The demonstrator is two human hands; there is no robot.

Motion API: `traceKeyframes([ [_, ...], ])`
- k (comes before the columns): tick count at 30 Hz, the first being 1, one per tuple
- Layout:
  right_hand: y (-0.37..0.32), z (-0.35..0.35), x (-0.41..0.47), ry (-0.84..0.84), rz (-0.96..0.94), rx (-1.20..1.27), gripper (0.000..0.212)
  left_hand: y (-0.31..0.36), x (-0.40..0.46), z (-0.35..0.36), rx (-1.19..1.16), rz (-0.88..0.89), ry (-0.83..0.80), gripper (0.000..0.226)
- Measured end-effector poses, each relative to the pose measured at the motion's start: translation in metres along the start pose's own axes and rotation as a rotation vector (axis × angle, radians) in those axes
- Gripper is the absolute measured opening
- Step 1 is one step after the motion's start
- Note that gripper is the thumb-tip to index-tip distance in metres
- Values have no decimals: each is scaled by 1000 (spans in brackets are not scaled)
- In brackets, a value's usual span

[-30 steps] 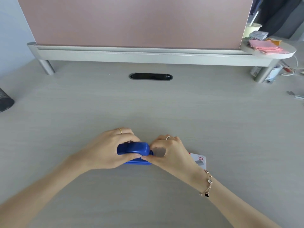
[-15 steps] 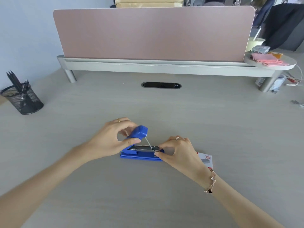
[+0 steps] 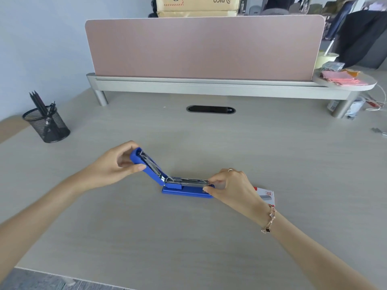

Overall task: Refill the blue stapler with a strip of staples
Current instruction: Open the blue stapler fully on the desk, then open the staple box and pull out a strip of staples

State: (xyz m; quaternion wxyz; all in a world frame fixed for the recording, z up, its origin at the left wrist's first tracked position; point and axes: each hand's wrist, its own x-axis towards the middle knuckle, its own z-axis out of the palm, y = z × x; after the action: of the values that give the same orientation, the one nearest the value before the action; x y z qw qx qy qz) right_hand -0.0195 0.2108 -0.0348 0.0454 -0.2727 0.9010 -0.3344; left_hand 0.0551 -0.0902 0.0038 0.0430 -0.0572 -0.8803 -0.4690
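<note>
The blue stapler (image 3: 184, 191) lies on the desk with its lid swung back and up to the left, baring the metal staple channel (image 3: 188, 181). My left hand (image 3: 117, 164) pinches the raised lid's tip. My right hand (image 3: 230, 187) grips the front end of the stapler's base and channel. A small red and white staple box (image 3: 268, 195) lies on the desk just behind my right wrist, partly hidden. No loose staple strip shows.
A black mesh pen cup (image 3: 47, 126) stands at the far left. A pink divider panel (image 3: 205, 49) on a grey shelf rail crosses the back. A cable slot (image 3: 211, 109) sits mid-desk. Cloths and a cup rest on the shelf's right end (image 3: 343, 80).
The stapler was closed under both hands a second ago; my left hand has since swung its lid up and back to the left, while my right hand holds the front end down.
</note>
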Motion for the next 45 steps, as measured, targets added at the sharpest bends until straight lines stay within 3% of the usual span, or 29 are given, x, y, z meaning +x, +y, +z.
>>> traceKeyframes([
  [4,1,0,2,-26,8,2,12,-20,-11,-19,221,-65,-33,47],
  [7,1,-1,2,-31,1,3,12,-36,-10,-18,330,-80,-54,23],
  [10,2,-2,2,-25,-6,17,12,-48,-9,-13,457,-67,-80,29],
  [21,4,-1,2,-21,-48,8,12,-50,-7,-13,557,-125,-122,22],
  [26,5,-3,3,-49,-64,-8,13,-29,-3,-7,766,-117,-162,27],
  [30,7,-11,2,-118,-128,-51,15,-10,-1,12,730,-40,-117,65],
  [34,22,-31,-8,-130,-151,-97,27,18,16,43,682,62,-105,49],
  [37,42,-51,-20,-83,-96,-80,30,43,33,70,656,117,-164,61],
  [41,70,-74,-38,-45,-11,-128,33,68,56,115,667,161,-234,47],
  [45,86,-85,-53,-26,53,-143,41,78,70,156,686,199,-293,51],
])
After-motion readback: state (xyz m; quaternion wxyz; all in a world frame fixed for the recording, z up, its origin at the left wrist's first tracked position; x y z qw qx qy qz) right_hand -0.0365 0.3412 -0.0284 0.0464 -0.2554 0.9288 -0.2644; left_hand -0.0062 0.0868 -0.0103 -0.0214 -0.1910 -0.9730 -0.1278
